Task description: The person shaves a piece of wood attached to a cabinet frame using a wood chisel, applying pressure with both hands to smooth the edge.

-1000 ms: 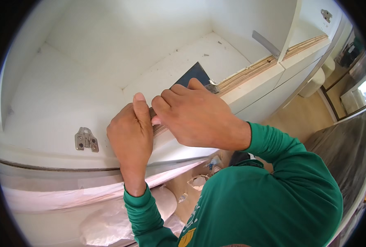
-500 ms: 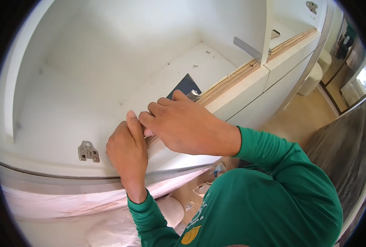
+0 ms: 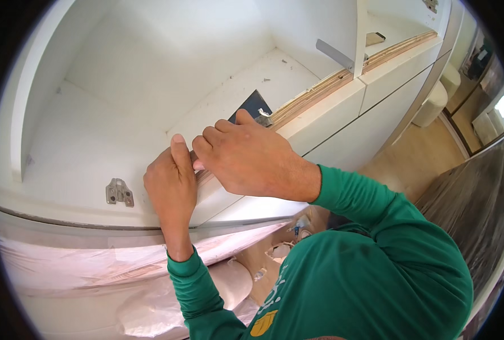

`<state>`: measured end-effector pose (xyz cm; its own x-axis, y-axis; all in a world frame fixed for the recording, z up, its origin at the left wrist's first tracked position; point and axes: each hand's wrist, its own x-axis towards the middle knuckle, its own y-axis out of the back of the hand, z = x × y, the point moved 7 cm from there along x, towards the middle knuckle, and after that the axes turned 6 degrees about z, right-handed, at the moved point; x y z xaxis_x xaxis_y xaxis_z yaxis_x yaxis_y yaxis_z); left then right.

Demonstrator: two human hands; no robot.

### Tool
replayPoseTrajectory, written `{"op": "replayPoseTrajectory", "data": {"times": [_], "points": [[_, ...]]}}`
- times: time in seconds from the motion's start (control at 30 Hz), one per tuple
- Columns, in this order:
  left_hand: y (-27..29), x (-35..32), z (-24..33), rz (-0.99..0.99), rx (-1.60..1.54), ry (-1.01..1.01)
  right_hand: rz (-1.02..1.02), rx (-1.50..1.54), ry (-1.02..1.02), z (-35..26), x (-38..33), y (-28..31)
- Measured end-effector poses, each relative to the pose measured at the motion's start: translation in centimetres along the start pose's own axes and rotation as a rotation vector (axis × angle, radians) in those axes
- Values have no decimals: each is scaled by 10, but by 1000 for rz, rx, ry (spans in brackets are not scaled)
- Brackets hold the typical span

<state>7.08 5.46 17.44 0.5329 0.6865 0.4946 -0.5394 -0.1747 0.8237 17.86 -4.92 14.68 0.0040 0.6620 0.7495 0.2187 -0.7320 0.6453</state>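
Both my hands sit together on the front edge of a white cabinet panel. My left hand grips the edge from below, its thumb pressed up against it. Touching that thumb, my right hand curls its fingers over the same edge. A small pale strip shows between the two hands; what it is I cannot tell. The bare plywood edge runs on from my right hand toward the upper right. A dark flat blade with a metal neck lies on the cabinet floor just behind my right hand.
A metal hinge plate is screwed to the white side panel left of my hands. A grey metal bracket juts from the divider at the upper right. Pinkish plastic sheeting covers the area below. A wooden floor lies to the right.
Both hands stay together on the panel edge, shifted slightly left in the picture as the view moves. More of the dark blade shows behind my right hand.
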Motion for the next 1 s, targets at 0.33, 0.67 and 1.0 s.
{"op": "replayPoseTrajectory", "data": {"times": [0.33, 0.67, 1.0], "points": [[0, -3, 4, 77, 71, -8, -43, 73, -41, 3, 7, 2], [10, -4, -3, 165, 69, 35, 36, 4, 6, -4, 7, 1], [10, -3, 1, 116, 74, 4, 59, 42, 17, -5, 6, 2]]}}
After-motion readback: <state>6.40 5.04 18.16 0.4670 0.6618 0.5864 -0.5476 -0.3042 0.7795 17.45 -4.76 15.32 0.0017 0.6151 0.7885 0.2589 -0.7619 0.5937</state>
